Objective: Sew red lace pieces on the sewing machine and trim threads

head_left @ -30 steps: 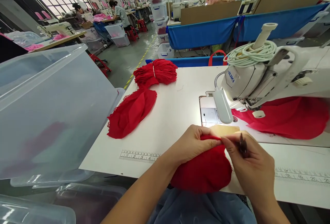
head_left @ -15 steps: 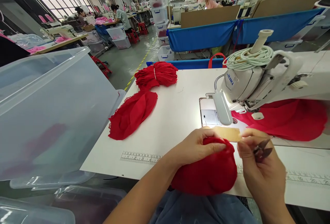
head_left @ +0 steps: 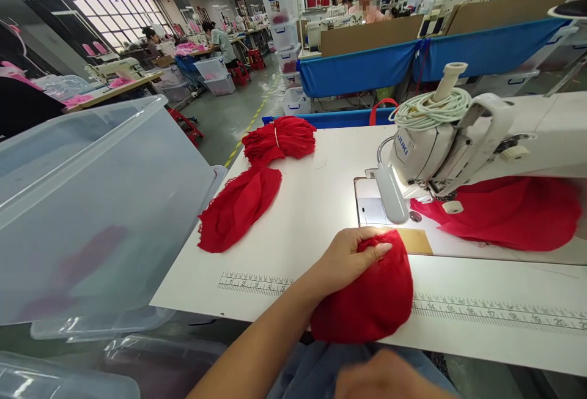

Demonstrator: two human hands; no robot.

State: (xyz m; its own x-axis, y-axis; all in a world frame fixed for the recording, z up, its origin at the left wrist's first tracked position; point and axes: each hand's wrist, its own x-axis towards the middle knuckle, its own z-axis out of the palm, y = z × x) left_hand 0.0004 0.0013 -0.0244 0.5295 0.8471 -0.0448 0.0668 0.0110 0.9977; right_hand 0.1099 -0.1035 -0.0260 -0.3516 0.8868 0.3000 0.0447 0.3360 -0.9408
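My left hand [head_left: 351, 261] is closed on a red cloth piece [head_left: 367, 301], thumb on top, near the front edge of the sewing table. The cloth hangs over that edge toward my lap. My right hand [head_left: 385, 377] is low at the bottom of the picture, below the cloth, blurred by motion; its fingers and anything in them cannot be made out. Beyond the left hand stands a white sewing machine [head_left: 426, 154], with more red fabric [head_left: 513, 212] lying under its arm. A tan strip [head_left: 416, 242] lies on the table beside the held cloth.
On the table's left lie a red piece with a scalloped edge [head_left: 243, 209] and a tied red bundle [head_left: 284, 137]. A printed ruler [head_left: 495, 312] runs along the front edge. Large translucent bins [head_left: 114, 203] stand to the left. People sit at machines farther back.
My right hand has moved from beside the cloth, where it held small dark snips, down toward my lap. The left hand still grips the cloth, which now hangs flatter.
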